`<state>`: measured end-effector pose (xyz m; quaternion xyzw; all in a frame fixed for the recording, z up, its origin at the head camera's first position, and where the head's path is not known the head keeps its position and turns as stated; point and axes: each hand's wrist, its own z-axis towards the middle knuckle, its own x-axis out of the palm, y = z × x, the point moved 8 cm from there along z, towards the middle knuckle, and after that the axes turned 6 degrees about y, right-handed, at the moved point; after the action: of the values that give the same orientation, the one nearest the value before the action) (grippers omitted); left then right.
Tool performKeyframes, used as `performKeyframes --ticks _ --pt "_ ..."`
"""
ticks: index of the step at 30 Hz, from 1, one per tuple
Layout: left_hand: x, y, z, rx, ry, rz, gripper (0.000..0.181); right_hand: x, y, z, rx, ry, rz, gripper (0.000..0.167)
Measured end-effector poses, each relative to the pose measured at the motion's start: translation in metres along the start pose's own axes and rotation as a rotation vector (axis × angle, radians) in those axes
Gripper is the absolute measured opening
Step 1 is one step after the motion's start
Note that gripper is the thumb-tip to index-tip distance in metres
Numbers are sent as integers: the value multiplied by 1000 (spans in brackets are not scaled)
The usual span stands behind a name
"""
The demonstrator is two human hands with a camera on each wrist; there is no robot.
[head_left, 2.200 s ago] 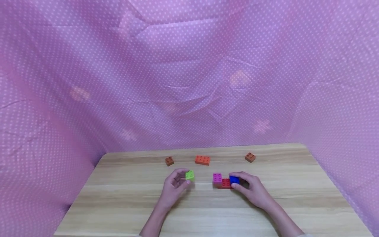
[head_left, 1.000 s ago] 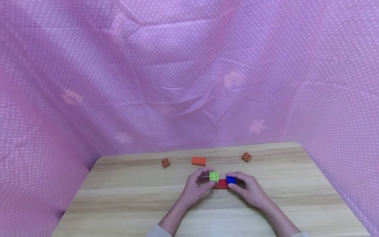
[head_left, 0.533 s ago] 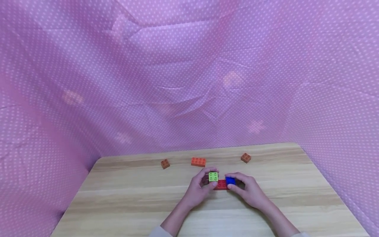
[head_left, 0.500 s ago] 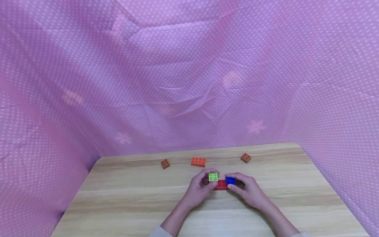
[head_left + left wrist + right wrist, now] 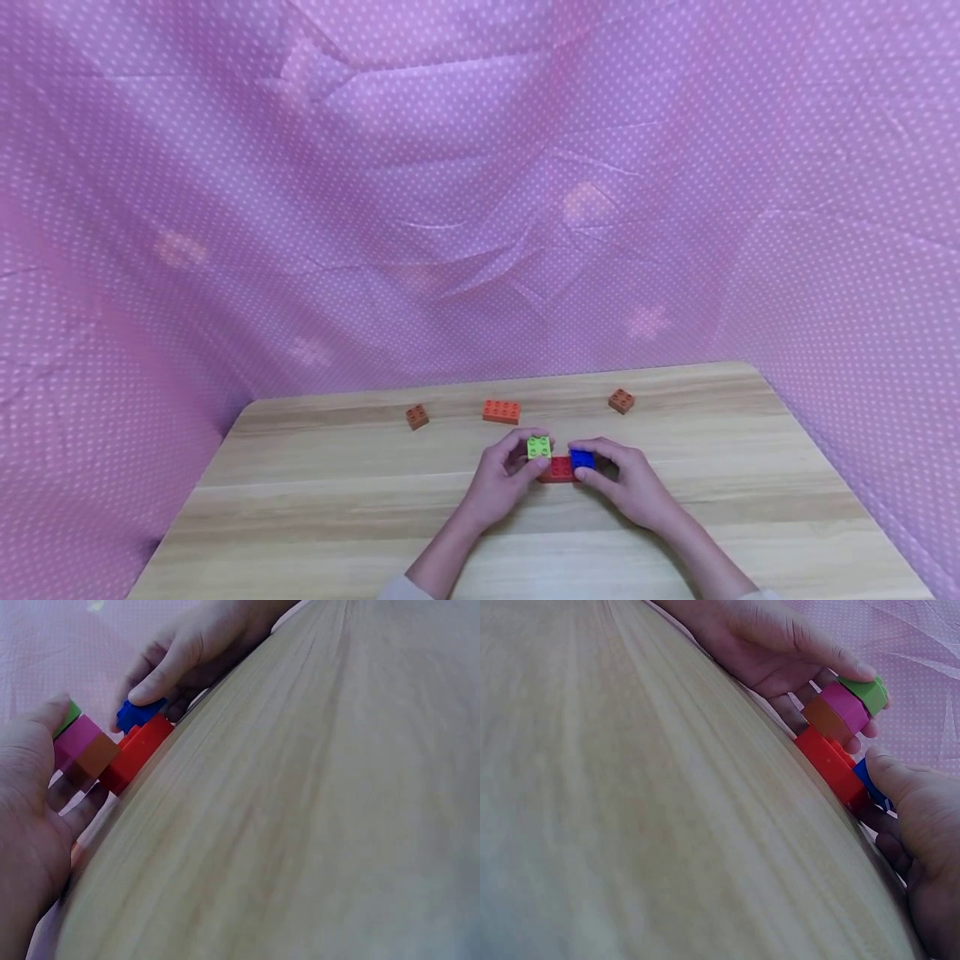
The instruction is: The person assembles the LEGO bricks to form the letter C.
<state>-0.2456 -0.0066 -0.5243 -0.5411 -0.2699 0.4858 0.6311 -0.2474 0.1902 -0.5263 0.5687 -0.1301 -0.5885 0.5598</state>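
Observation:
A red brick (image 5: 557, 469) lies on the wooden table. On its left end stands a stack: an orange-brown brick (image 5: 823, 721), a magenta brick (image 5: 841, 706) above it and a lime green brick (image 5: 538, 447) on top, slightly tilted in the right wrist view. My left hand (image 5: 497, 485) pinches the green brick between thumb and fingers. At the red brick's right end sits a blue brick (image 5: 582, 459), gripped by the thumb and fingers of my right hand (image 5: 637, 487). From the head view, the magenta and orange-brown bricks are hidden under the green one.
Along the table's far part lie a small brown brick (image 5: 417, 417) at the left, an orange brick (image 5: 501, 411) in the middle and another brown brick (image 5: 621, 401) at the right. Behind the table (image 5: 315, 467) hangs a pink dotted cloth (image 5: 465, 208).
My left hand has carried the green brick rightward onto the magenta one. Over the last half second it has barely moved. My right hand has kept its grip on the blue brick.

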Motion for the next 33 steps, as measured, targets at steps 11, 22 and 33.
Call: performKeyframes --ticks 11,22,33 --pt "2 2 -1 -4 5 8 52 0 3 0 -20 1 -19 38" --pt "1 0 0 9 5 53 37 0 4 1 -9 0 -27 37" --pt "-1 -3 3 -1 13 -20 39 1 5 3 -2 -4 -21 38"
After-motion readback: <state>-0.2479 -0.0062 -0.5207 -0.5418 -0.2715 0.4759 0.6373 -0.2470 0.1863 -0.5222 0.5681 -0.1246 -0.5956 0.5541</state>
